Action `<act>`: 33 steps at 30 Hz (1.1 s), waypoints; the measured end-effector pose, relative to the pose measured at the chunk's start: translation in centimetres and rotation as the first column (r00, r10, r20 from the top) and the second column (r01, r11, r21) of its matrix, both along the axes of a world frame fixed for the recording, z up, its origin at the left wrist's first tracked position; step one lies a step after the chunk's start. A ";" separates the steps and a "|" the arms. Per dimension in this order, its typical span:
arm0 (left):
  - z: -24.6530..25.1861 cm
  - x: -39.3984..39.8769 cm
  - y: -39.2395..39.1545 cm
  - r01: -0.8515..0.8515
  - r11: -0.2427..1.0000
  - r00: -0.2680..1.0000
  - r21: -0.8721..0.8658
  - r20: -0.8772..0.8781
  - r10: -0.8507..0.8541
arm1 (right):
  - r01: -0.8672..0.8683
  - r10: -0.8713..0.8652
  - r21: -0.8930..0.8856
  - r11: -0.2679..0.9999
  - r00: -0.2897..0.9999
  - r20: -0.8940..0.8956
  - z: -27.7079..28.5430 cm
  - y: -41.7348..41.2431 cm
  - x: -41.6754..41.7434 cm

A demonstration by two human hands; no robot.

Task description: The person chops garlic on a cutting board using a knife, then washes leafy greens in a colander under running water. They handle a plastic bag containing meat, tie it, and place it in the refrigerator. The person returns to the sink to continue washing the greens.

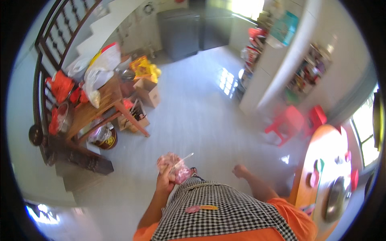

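My left hand (165, 180) grips a clear plastic bag (178, 168) with pinkish contents, held in front of my waist. A thin white stick or straw-like piece (184, 160) lies across the bag; what it is cannot be made out. My right hand (240, 171) hangs out to the right with its fingers curled, slightly blurred, and nothing shows in it. Below both arms is a black-and-white checked apron (220, 211) over an orange shirt. One sandalled foot (194, 171) shows just past the bag.
To the left, a wooden table (105, 96) bears plastic bags, with cardboard boxes (147, 92) beside it near a stair railing (45, 60). Red plastic stools (286, 122) and an orange table (301, 186) with a metal pan or bowl (335, 198) stand right. A grey cabinet (178, 33) is ahead.
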State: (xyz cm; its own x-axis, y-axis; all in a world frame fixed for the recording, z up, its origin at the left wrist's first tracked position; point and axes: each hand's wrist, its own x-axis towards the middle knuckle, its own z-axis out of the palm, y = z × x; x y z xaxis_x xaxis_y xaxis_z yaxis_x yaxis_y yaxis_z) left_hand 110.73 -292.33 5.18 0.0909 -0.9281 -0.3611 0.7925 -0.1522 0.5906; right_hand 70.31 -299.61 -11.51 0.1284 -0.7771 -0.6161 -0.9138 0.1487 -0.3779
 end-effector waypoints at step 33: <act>-5.4 -0.7 -83.6 0.107 0.985 0.994 0.138 -0.036 -0.103 | 0.098 -0.025 -0.357 0.929 0.979 0.203 2.9 -86.8 0.4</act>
State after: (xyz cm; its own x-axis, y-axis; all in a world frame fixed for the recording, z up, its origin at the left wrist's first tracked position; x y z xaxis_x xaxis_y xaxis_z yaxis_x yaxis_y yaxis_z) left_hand 109.99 -375.97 -0.20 -0.0163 -0.8724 -0.4886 0.7841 -0.3144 0.5352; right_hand 70.70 -386.38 -8.63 0.1605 -0.9527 -0.2582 -0.8119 0.0214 -0.5834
